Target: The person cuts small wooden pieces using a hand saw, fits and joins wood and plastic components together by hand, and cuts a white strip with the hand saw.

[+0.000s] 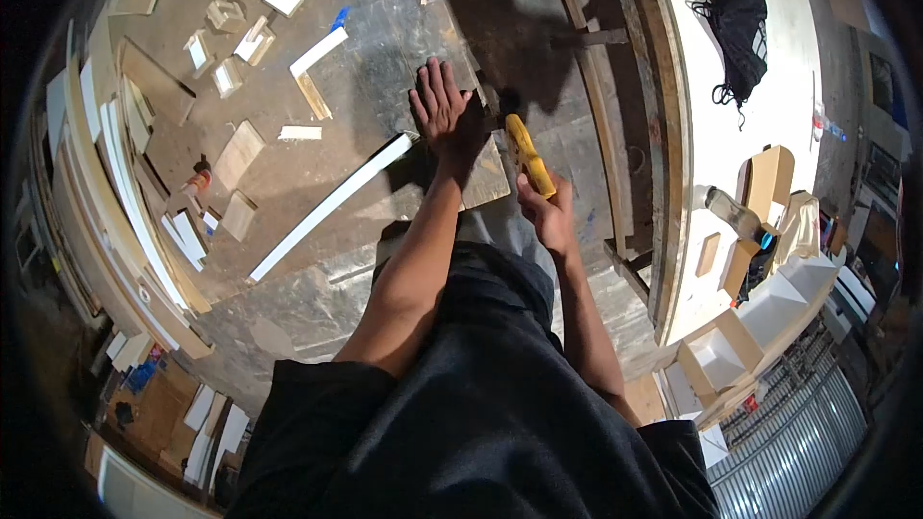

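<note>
My left hand lies with its fingers spread near the right edge of the work surface, close to the upper end of a long white strip. In my right hand is the handle of a yellow tool, held just beyond that edge. The tool's far end is dark and hard to make out. An L-shaped wooden piece and a short white piece lie to the left of my left hand.
Several small wooden blocks are scattered at the upper left, near long curved-looking strips. On the right, a white table holds a black cloth bag, a bottle and cardboard. Wooden beams run between the surfaces.
</note>
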Action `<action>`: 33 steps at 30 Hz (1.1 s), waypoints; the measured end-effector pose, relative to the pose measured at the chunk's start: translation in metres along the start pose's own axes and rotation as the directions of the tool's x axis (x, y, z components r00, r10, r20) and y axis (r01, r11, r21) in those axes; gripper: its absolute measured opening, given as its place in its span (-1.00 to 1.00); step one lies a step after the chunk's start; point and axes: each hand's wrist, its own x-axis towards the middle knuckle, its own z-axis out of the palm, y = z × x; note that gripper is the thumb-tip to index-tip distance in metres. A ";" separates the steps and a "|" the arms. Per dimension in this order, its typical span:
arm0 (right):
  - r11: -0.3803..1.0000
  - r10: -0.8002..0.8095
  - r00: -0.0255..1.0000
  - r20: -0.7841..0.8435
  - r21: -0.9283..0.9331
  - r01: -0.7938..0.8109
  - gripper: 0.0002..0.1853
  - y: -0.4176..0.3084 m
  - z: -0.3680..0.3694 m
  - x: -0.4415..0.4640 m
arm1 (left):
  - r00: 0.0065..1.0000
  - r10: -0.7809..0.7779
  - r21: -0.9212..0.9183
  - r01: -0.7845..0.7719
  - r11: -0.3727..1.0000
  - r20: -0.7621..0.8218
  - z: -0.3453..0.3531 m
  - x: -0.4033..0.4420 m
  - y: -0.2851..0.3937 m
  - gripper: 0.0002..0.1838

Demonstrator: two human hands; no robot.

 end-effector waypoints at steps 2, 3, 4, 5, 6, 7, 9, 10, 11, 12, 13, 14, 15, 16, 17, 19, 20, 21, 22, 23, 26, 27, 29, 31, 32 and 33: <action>0.999 0.038 0.999 0.009 0.019 -0.038 -0.75 -0.018 0.000 -0.006 | 1.000 0.014 0.057 -0.012 0.998 -0.026 0.005 0.001 -0.001 -0.32; 0.998 0.040 0.999 0.027 0.052 -0.041 -0.74 -0.015 -0.007 -0.007 | 0.999 0.030 0.107 -0.026 0.994 -0.040 0.006 -0.002 -0.001 -0.33; 0.998 0.044 0.999 0.022 0.052 -0.045 -0.74 -0.008 -0.006 -0.001 | 0.999 0.031 0.104 -0.028 0.994 -0.034 0.006 -0.004 -0.003 -0.33; 0.997 0.027 1.000 0.013 0.073 -0.028 -0.75 -0.001 -0.004 0.016 | 0.999 0.031 0.052 -0.030 0.998 -0.034 0.006 -0.004 -0.004 -0.32; 0.996 0.006 1.000 0.008 0.094 -0.006 -0.75 0.007 -0.005 0.035 | 0.999 0.031 0.001 -0.031 1.000 -0.041 0.005 -0.003 -0.004 -0.30; 0.997 -0.028 1.000 0.000 0.071 0.028 -0.77 0.019 -0.009 0.056 | 1.000 -0.004 0.043 0.003 0.999 0.028 0.000 0.001 -0.001 -0.26; 0.998 -0.031 0.998 -0.050 0.050 0.033 -0.80 0.022 -0.011 0.073 | 1.000 0.005 0.035 -0.006 0.999 0.021 0.007 0.004 -0.007 -0.26; 0.999 -0.012 0.994 -0.108 0.028 0.015 -0.82 0.024 -0.011 0.078 | 0.999 0.008 0.026 -0.009 1.000 0.038 0.009 0.002 -0.010 -0.26; 0.994 -0.093 0.981 -0.169 -0.080 0.080 -0.88 0.028 -0.012 0.082 | 0.999 0.009 -0.001 -0.009 1.000 0.031 0.012 -0.003 -0.012 -0.28; 0.994 -0.087 0.981 -0.171 -0.079 0.075 -0.88 0.045 -0.018 0.099 | 0.999 0.009 0.001 -0.009 1.000 0.036 0.008 -0.004 -0.010 -0.28; 0.949 -0.240 0.960 -0.143 -0.243 0.201 -0.89 0.073 -0.030 0.123 | 0.999 0.013 -0.007 -0.013 1.000 0.050 0.003 -0.005 -0.008 -0.29; 0.860 -0.386 0.918 -0.088 -0.395 0.324 -0.84 0.088 -0.036 0.137 | 0.998 0.019 -0.014 -0.018 1.000 0.057 0.000 -0.004 -0.006 -0.30; 0.894 -0.341 0.933 -0.118 -0.346 0.283 -0.77 0.075 -0.026 0.136 | 0.998 0.021 -0.013 -0.021 1.000 0.053 -0.003 -0.004 -0.005 -0.30; 0.893 -0.346 0.931 -0.115 -0.345 0.289 -0.77 0.064 -0.018 0.136 | 0.998 0.022 -0.016 -0.021 1.000 0.066 -0.008 -0.005 -0.003 -0.31; 0.917 -0.282 0.949 -0.139 -0.330 0.224 -0.76 0.053 -0.012 0.136 | 0.997 0.023 -0.019 -0.022 1.000 0.079 -0.011 -0.003 -0.001 -0.31; 0.927 -0.219 0.963 -0.158 -0.342 0.155 -0.73 0.045 -0.005 0.138 | 0.997 0.013 -0.042 -0.010 0.999 0.078 -0.011 -0.001 0.001 -0.34; 0.928 -0.218 0.964 -0.155 -0.339 0.155 -0.73 0.047 -0.003 0.142 | 0.997 0.003 -0.067 0.002 0.998 0.082 -0.012 -0.001 0.002 -0.36; 0.906 -0.244 0.964 -0.101 -0.379 0.190 -0.74 0.058 -0.003 0.151 | 0.997 0.003 -0.064 0.002 0.998 0.080 -0.013 -0.002 0.003 -0.36; 0.880 -0.270 0.962 -0.046 -0.417 0.227 -0.75 0.060 -0.003 0.156 | 0.997 0.009 -0.068 -0.004 0.998 0.075 -0.012 -0.002 0.003 -0.36; 0.879 -0.275 0.961 -0.043 -0.417 0.233 -0.75 0.062 -0.004 0.159 | 0.998 0.014 -0.071 -0.009 0.997 0.067 -0.011 -0.002 0.003 -0.35; 0.790 -0.309 0.948 -0.075 -0.575 0.212 -0.79 0.056 0.001 0.163 | 0.999 0.034 -0.109 -0.030 0.994 0.031 -0.011 -0.002 -0.001 -0.37; 0.786 -0.315 0.946 -0.071 -0.578 0.218 -0.79 0.053 0.001 0.162 | 0.999 0.032 -0.111 -0.029 0.993 0.025 -0.010 -0.003 -0.003 -0.37; 0.773 -0.284 0.955 -0.088 -0.611 0.173 -0.64 0.045 -0.003 0.160 | 0.983 0.180 -0.291 -0.159 0.943 0.047 -0.011 -0.007 -0.013 -0.42; 0.794 -0.279 0.958 -0.065 -0.577 0.192 -0.63 0.054 -0.012 0.166 | 0.924 0.323 -0.236 -0.273 0.932 0.205 -0.033 -0.015 -0.020 -0.45; 0.819 -0.265 0.963 -0.048 -0.538 0.199 -0.61 0.060 -0.017 0.170 | 0.817 0.438 -0.199 -0.390 0.899 0.375 -0.045 -0.019 -0.023 -0.48; 0.801 -0.251 0.967 -0.044 -0.571 0.182 -0.59 0.054 -0.016 0.165 | 0.814 0.518 -0.226 -0.470 0.853 0.262 -0.047 -0.025 -0.028 -0.54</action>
